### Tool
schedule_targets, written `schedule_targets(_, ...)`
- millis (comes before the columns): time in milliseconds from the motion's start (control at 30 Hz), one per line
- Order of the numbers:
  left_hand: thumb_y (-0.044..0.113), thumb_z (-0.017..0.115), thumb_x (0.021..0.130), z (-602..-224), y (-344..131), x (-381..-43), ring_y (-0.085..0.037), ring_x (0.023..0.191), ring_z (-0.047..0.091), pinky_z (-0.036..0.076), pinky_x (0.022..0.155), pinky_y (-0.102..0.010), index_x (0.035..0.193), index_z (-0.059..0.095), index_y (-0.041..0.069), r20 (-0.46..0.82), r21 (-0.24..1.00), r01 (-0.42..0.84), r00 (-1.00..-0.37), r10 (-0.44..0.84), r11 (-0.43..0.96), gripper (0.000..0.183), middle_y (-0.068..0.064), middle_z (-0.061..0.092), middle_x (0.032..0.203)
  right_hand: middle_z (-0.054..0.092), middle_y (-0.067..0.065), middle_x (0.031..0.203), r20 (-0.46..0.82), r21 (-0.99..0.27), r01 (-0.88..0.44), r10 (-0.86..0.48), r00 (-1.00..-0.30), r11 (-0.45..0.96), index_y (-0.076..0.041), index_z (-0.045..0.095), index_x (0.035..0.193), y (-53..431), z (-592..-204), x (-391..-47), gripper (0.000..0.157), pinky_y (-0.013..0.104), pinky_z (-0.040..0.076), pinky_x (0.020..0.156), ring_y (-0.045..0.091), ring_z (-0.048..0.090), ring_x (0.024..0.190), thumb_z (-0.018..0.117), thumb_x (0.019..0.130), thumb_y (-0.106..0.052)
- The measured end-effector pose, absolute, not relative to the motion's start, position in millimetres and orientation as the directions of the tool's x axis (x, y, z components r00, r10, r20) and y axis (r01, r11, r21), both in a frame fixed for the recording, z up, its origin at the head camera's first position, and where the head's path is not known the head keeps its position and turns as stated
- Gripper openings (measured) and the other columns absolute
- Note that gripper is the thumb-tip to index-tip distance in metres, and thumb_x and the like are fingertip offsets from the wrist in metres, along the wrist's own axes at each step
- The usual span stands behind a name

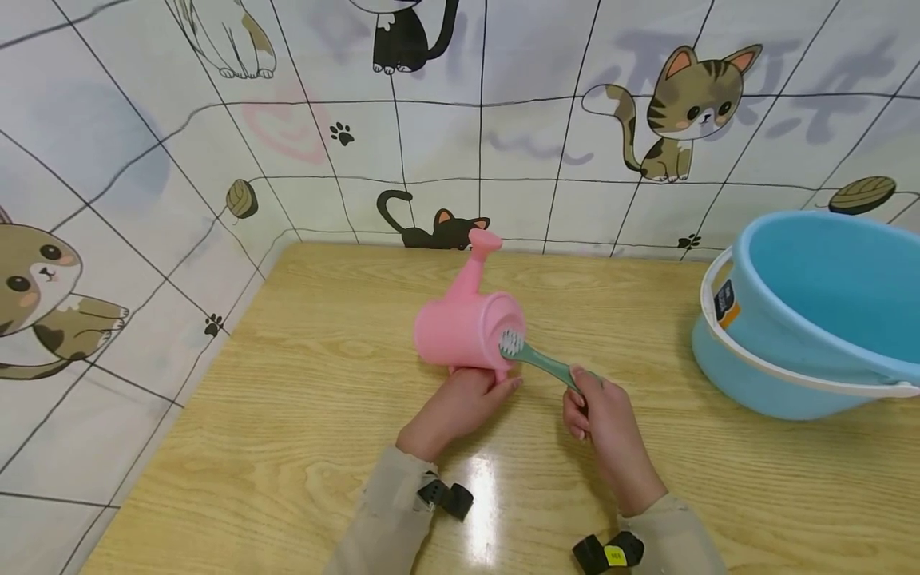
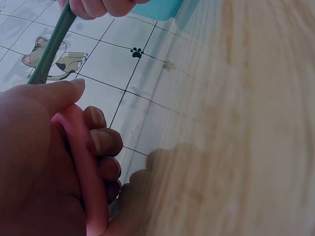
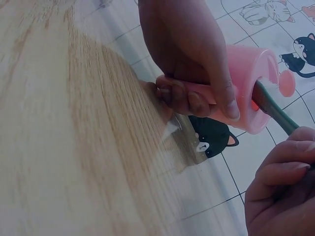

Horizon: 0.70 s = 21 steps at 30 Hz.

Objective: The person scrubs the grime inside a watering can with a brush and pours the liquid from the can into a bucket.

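A pink toy watering can (image 1: pixel 456 331) is tipped on its side above the table, spout pointing away toward the wall. My left hand (image 1: pixel 458 406) grips it from below; the left wrist view shows curled fingers round its pink handle (image 2: pixel 87 172). In my right hand (image 1: pixel 612 423) is a green brush (image 1: pixel 548 365), held by the handle. Its white bristles (image 1: pixel 511 343) lie at the can's open round end. Seen from the right wrist, the brush head (image 3: pixel 263 93) is at the can's opening, partly inside the rim.
A light blue bucket (image 1: pixel 783 395) with a white handle (image 1: pixel 776 369) stands at the right of the wooden table (image 1: pixel 323 399). A white wall covering (image 1: pixel 532 144) with grid lines and cartoon cats borders the table at the back and left.
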<state>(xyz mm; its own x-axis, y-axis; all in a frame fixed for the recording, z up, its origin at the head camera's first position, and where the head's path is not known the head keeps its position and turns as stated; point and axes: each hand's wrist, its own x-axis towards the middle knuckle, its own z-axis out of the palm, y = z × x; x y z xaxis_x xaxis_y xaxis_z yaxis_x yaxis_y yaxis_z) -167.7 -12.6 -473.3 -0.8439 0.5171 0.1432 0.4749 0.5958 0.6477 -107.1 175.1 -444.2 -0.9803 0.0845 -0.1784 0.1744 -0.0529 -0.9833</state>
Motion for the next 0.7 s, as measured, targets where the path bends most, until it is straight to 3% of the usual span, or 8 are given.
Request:
schedule_targets(367,0.046,0.042,0.091,-473.7,-12.7,-168.0,-0.009,0.071,0.049,0.042,0.067,-0.026,0.072,0.043,0.018,0.137,0.643,0.472,-0.846,0.516,0.603,0.034,0.004,0.047,0.067,0.031,0.001,0.045,-0.171,-0.985,0.169,0.098,-0.980,-0.029,-0.005,0.034,0.064,172.6,-444.1,-108.2,0.046,0.028,0.029,0.040,0.015,0.032,0.040,0.040,0.095,-0.038)
schedule_targets(533,0.045,0.042,0.092,-471.5,-12.8,-168.0,-0.009,0.074,0.050,0.043,0.070,-0.027,0.073,0.044,0.018,0.127,0.628,0.476,-0.843,0.522,0.616,0.034,0.003,0.050,0.070,0.031,0.001,0.045,-0.153,-0.988,0.153,0.102,-0.983,-0.011,-0.006,0.035,0.063,172.5,-446.2,-108.8,0.046,0.033,0.027,0.038,0.015,0.033,0.040,0.040,0.095,-0.039)
schedule_targets(700,0.040,0.043,0.093,-471.1,-9.2,-163.5,-0.009,0.075,0.052,0.043,0.075,-0.029,0.076,0.048,0.017,0.158,0.571,0.522,-0.827,0.539,0.634,0.029,0.004,0.051,0.069,0.031,0.001,0.045,-0.161,-0.987,0.162,0.078,-0.984,0.007,-0.005,0.035,0.062,162.6,-448.8,-108.3,0.047,0.027,0.028,0.038,0.014,0.032,0.039,0.041,0.094,-0.039)
